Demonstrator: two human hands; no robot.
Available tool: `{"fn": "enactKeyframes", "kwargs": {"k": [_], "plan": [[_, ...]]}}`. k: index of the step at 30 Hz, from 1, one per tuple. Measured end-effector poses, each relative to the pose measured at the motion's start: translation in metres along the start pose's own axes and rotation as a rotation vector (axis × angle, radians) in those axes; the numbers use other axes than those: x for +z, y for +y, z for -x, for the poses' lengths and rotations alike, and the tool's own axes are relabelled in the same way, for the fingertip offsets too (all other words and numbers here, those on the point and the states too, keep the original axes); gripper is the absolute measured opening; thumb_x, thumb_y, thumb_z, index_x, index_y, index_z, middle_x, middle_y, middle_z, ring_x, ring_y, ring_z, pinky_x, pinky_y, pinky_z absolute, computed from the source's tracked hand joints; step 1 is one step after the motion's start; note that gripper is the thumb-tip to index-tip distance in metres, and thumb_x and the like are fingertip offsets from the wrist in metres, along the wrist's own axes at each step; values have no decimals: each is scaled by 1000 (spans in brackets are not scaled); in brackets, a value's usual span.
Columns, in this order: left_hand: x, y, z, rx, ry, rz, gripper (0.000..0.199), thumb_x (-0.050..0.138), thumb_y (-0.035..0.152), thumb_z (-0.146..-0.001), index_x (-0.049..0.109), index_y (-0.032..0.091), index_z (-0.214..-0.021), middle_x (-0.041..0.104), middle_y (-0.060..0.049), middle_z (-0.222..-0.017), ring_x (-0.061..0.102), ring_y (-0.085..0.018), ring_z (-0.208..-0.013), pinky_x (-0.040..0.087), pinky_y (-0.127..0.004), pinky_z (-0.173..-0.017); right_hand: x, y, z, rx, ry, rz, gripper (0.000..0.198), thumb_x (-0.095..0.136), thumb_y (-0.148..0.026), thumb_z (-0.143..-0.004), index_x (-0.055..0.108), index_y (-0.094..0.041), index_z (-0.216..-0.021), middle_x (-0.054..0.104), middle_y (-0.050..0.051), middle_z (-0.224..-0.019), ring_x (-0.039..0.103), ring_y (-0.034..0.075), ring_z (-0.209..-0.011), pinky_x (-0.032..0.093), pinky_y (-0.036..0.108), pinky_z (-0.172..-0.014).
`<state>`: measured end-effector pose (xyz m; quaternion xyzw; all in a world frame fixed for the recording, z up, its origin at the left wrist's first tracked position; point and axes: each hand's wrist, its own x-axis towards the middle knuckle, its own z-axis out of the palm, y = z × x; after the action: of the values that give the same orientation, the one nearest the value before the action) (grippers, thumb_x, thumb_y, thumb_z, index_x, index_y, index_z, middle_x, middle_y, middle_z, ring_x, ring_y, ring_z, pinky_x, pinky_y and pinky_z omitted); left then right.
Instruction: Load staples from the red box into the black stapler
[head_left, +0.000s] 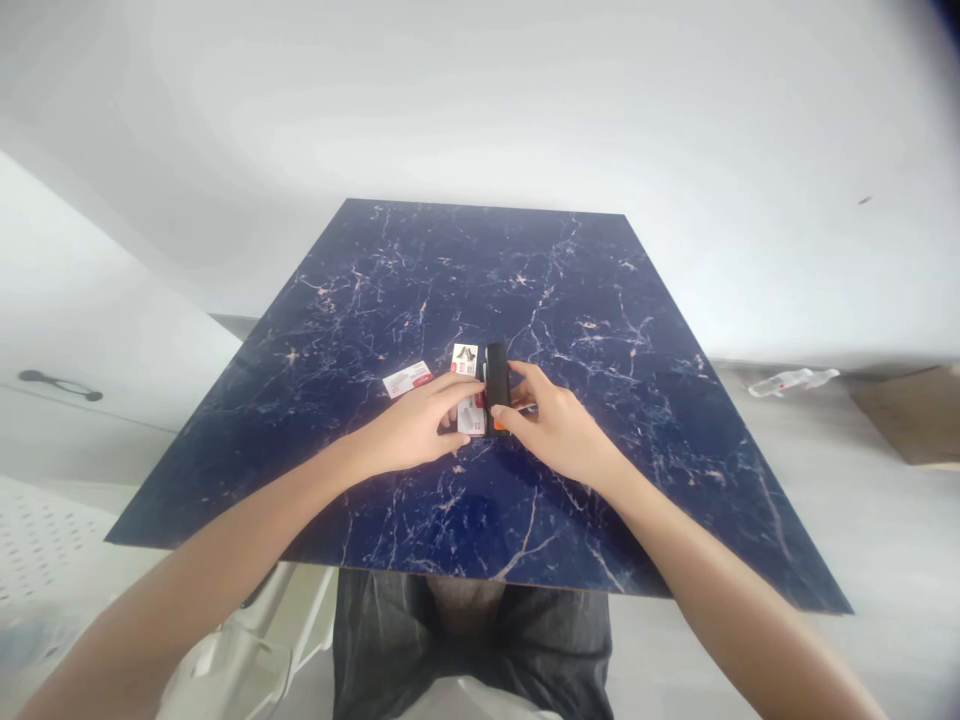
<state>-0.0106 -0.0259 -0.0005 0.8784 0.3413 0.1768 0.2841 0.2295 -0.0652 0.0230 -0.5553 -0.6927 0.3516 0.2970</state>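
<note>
A small white-and-red printed box stands at the middle of the table, with a dark product picture at its far end. My left hand is closed around its left side, fingers over the top and thumb at the near end. Just to its right is a narrow black case-like object with an orange patch near its close end; its exact kind is unclear. My right hand grips it from the right with thumb and fingers. Left of the box lies a white-and-red printed card.
The dark blue marbled table fills the middle, its far edge by a white wall. On the right, a clear plastic item and a cardboard box lie on the floor. A white cabinet with a dark handle stands at left.
</note>
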Motion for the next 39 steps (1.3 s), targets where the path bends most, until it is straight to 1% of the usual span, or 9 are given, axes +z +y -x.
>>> {"fn": "enactKeyframes", "kwargs": {"k": [5,7,11,14,21,24,29,32,39], "plan": [[-34,-2,1,7,117,-249,42,62,27,-98,62,24,-139,61,-11,-141,63,-30,-121,54,-48,-103,-1,-1,-1,21,-19,-11,56,65,-26,-93,49,-21,-146,79,7,-113,78,24,-96,62,41,-90],[-50,-13,5,-88,93,-407,48,64,32,-95,63,23,-141,60,-13,-142,59,-35,-127,51,-52,-105,-1,-1,-1,31,-19,-7,57,65,-26,-93,49,-21,-147,79,8,-112,78,24,-95,63,41,-90],[-67,-33,13,-296,-86,-481,67,62,42,-94,48,25,-157,65,-14,-136,69,-35,-113,55,-47,-93,0,0,-2,18,-12,3,57,65,-27,-93,49,-19,-147,79,9,-113,78,24,-96,63,39,-88],[-62,-25,10,-277,-106,-478,62,60,43,-95,53,25,-153,69,-12,-136,69,-35,-115,53,-45,-92,0,2,-2,14,-4,11,57,66,-27,-92,50,-19,-146,80,9,-111,79,24,-94,63,40,-88],[-21,21,-4,-208,53,-340,54,68,50,-93,60,20,-138,76,-8,-102,71,-26,-81,47,-34,-66,-1,2,-1,-10,-1,10,56,65,-26,-93,49,-20,-146,80,8,-110,79,24,-94,63,41,-89],[-15,21,-4,-180,19,-219,56,70,55,-92,60,21,-135,74,-6,-94,69,-24,-77,46,-32,-64,-1,1,-1,1,-13,4,57,65,-26,-93,48,-20,-147,80,8,-111,79,25,-96,64,40,-88],[-22,6,1,-107,-97,-95,64,80,40,-87,58,28,-146,71,-2,-92,66,-19,-73,48,-30,-66,-1,0,-1,-8,-10,22,56,65,-27,-93,49,-17,-147,79,9,-112,78,24,-95,63,39,-89],[-23,0,2,-49,-90,-113,64,79,34,-89,57,30,-149,70,-4,-99,68,-21,-81,53,-33,-73,-1,1,-1,-9,-11,22,57,65,-27,-94,48,-18,-147,79,9,-113,78,23,-95,63,39,-89],[-20,-5,2,93,-1,-154,58,78,34,-90,61,32,-146,54,-10,-140,59,-31,-127,54,-48,-107,-2,0,-1,-4,-22,12,57,64,-28,-94,48,-18,-147,79,9,-114,78,25,-95,63,41,-89]]}}
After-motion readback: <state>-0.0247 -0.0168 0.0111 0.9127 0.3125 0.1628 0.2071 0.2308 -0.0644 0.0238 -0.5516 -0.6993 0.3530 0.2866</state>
